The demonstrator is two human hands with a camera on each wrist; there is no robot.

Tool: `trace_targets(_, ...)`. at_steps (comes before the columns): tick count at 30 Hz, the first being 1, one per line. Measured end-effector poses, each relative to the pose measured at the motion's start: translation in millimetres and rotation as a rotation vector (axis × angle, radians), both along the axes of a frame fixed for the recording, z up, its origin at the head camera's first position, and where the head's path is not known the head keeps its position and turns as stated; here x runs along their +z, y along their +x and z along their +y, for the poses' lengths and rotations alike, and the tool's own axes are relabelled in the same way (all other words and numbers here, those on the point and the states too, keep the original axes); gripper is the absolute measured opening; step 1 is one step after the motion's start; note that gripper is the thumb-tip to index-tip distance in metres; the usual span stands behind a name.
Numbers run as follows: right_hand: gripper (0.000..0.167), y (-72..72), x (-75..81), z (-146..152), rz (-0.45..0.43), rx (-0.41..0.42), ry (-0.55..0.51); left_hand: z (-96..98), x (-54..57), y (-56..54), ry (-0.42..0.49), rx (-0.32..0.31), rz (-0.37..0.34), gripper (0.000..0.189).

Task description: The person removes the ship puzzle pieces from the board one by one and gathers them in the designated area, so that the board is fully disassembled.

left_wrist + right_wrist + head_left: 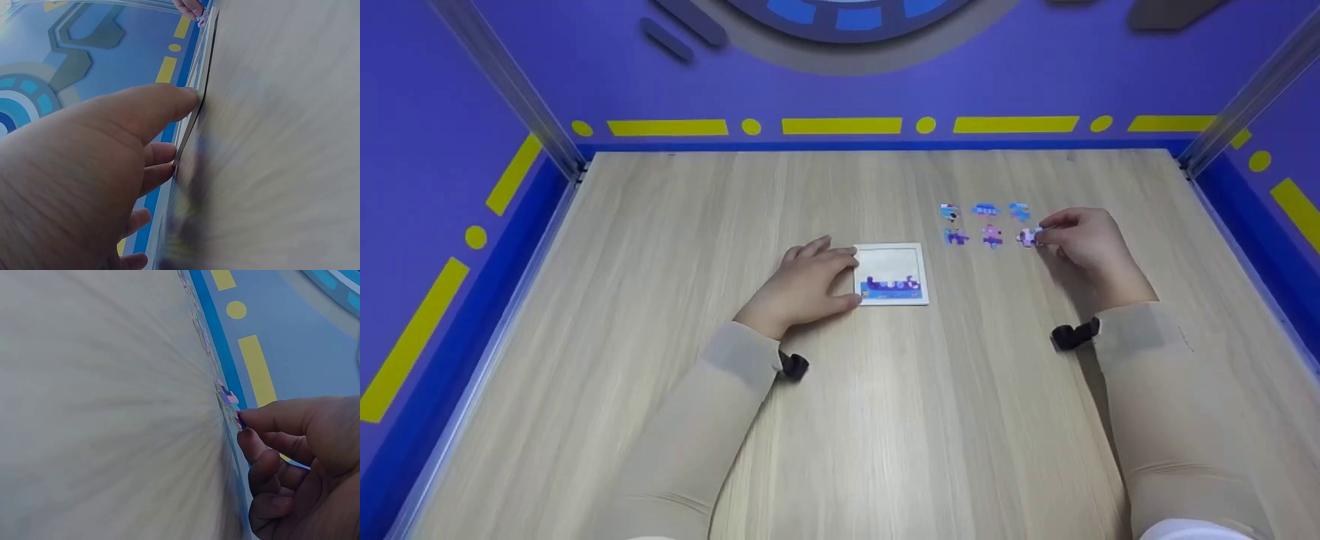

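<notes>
Where purple walls (660, 94) border wood (922, 390), the left grip (806, 285) spreads, the right (1086, 238) pinches a puzzle piece (1026, 238).

The right hand (332, 444) enters from the lower right, pinching a small puzzle piece (229, 399) of pink, purple and black at its fingertips, right of centre. More puzzle pieces (203, 334), seen nearly edge-on, lie in a slanting line towards the top middle. A pale, blurred tabletop (112, 405) fills the left. In the upper right, a blue wall (304, 354) bears yellow bars (257, 368) and a yellow dot (236, 310).
</notes>
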State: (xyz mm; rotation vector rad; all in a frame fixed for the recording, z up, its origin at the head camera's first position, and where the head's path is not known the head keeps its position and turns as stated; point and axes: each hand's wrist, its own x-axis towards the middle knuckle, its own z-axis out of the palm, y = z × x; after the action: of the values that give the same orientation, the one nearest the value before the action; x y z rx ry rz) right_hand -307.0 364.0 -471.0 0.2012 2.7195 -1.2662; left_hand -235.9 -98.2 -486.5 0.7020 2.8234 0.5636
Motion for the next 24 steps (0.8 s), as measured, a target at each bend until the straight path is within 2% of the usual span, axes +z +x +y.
trace_targets(11,0.043,-4.3,0.1,2,0.006,0.024,0.073,-0.1,0.9,-1.2,0.0,-0.003,-0.008,0.068)
trace_targets(19,0.041,-5.2,0.0,0,0.021,-0.012,0.046,-0.1,0.3,-1.4,0.0,0.001,-0.006,0.068)
trace_targets(24,0.042,-1.8,2.6,-7,0.041,-0.001,0.015,0.1,-1.1,-2.0,-0.005,-0.008,-0.002,0.068)
